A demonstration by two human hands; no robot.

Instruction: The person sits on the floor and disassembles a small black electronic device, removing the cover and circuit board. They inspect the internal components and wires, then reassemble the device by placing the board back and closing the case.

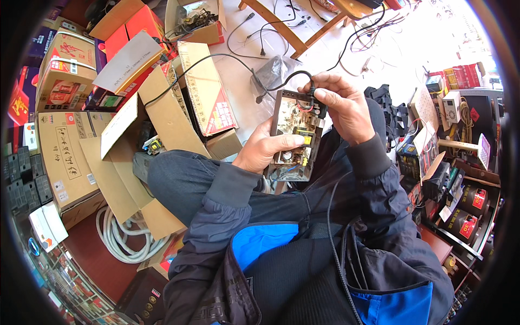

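In front of my crossed legs is an opened black electronic device (pixel 287 130), its casing off one side so a circuit board with yellow and white parts shows. My left hand (pixel 257 150) grips its left side, the thumb lying over the board. A thick black cable (pixel 295 74) loops to its upper end, where red wire shows inside. There my right hand (pixel 344 105) pinches the cable between thumb and fingers, close to the casing. The right fingertips are partly hidden behind the cable.
An open cardboard box (pixel 116 173) and an upright carton (pixel 208 89) stand to the left. Coiled grey hose (pixel 127 241) lies nearby. Loose cables (pixel 262 32) and a clear plastic bag (pixel 273 70) are on the floor ahead, near a wooden stool (pixel 303 35). Crowded shelves (pixel 466 184) line the right.
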